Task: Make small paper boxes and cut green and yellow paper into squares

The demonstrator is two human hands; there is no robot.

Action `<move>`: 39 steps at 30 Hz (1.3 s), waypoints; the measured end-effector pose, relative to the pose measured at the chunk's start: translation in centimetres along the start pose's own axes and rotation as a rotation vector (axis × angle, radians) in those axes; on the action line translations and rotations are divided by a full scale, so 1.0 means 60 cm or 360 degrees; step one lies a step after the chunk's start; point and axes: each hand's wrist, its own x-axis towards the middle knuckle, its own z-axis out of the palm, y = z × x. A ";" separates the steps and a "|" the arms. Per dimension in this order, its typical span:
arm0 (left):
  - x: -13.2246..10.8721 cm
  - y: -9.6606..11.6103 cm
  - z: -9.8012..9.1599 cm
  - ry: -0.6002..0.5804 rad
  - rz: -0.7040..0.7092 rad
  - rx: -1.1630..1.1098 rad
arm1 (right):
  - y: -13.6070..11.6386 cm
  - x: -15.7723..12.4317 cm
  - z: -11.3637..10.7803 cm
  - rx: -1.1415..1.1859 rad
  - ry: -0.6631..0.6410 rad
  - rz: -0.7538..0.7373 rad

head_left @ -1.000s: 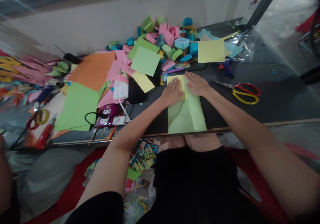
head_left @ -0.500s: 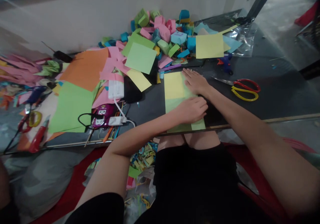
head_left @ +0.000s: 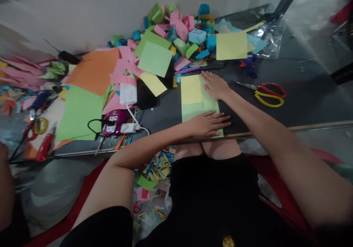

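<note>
A folded sheet of light green paper [head_left: 190, 110] lies on the dark table near its front edge, with a yellow paper piece [head_left: 191, 88] showing at its upper left. Across the lower part of the sheet rests my left hand [head_left: 208, 124], flat, fingers stretched to the right and spread. My right hand [head_left: 215, 85] lies flat on the upper right part, over the folded flap, its fingers pointing up and left. Neither hand grips anything. Part of the paper is hidden under both hands.
Scissors [head_left: 270, 94] with red and yellow handles lie right of the paper, below a blue glue gun [head_left: 250, 66]. Folded paper pieces [head_left: 180, 30] are heaped at the back. Leftward are orange paper [head_left: 95, 70], green sheets [head_left: 78, 112] and a white power strip [head_left: 128, 93].
My left hand has gone from curled fingers to stretched, spread fingers flat on the lower paper. My right hand stays in place on the flap. The view has shifted slightly.
</note>
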 end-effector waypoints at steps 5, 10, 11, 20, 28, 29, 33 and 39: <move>-0.012 0.031 0.009 0.0014 0.0022 0.0021 | 0.003 0.001 0.003 0.0016 0.0013 -0.0012; -0.031 0.040 0.019 0.0179 0.0134 0.0061 | 0.003 0.001 0.004 0.0032 0.0010 0.0001; -0.035 0.041 0.022 0.0201 0.0145 0.0077 | 0.003 0.001 0.003 0.0035 0.0008 0.0008; -0.054 0.101 0.030 0.0461 -0.0018 0.0172 | -0.010 -0.004 -0.010 0.0030 -0.0025 0.0069; -0.016 -0.044 -0.080 0.0809 -0.1044 -0.0043 | -0.035 -0.033 -0.006 -0.0004 0.0061 0.0258; -0.007 -0.079 -0.080 0.0822 -0.1095 0.0005 | -0.037 -0.036 -0.003 -0.0004 0.0083 0.0277; 0.011 -0.183 -0.050 0.0594 -0.1034 0.0068 | -0.040 -0.042 0.001 0.0010 0.0080 0.0316; 0.005 -0.220 -0.011 0.0549 -0.0932 0.0019 | -0.036 -0.029 0.021 0.0056 0.0180 0.0315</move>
